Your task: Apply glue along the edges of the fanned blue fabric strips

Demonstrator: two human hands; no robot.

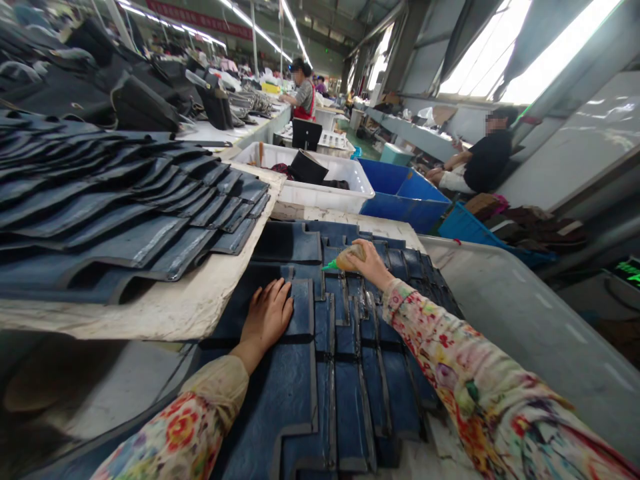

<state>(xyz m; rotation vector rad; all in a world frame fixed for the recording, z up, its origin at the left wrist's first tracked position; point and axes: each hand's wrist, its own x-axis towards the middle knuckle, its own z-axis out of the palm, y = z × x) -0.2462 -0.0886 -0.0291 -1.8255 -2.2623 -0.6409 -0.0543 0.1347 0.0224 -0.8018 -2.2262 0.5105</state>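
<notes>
My right hand [373, 264] is wrapped round a squeeze bottle [347, 257] of yellowish stuff with a green nozzle. The nozzle points left, close above the edge of a dark blue panel [287, 393]. Flat on the upper left of that panel rests my left hand [269, 313], fingers spread and holding nothing. Several such panels with grey borders overlap in steps to the right and away from me. Shiny wet-looking strips [356, 360] run along their exposed edges. What lies under my left palm is hidden.
More blue panels [135, 207] overlap on a pale board [200, 310] at left. Beyond stand a white bin [350, 197] and a blue bin [407, 210]. A large grey tub [520, 307] borders the right side. One person [303, 93] works ahead; another person [487, 157] sits at right.
</notes>
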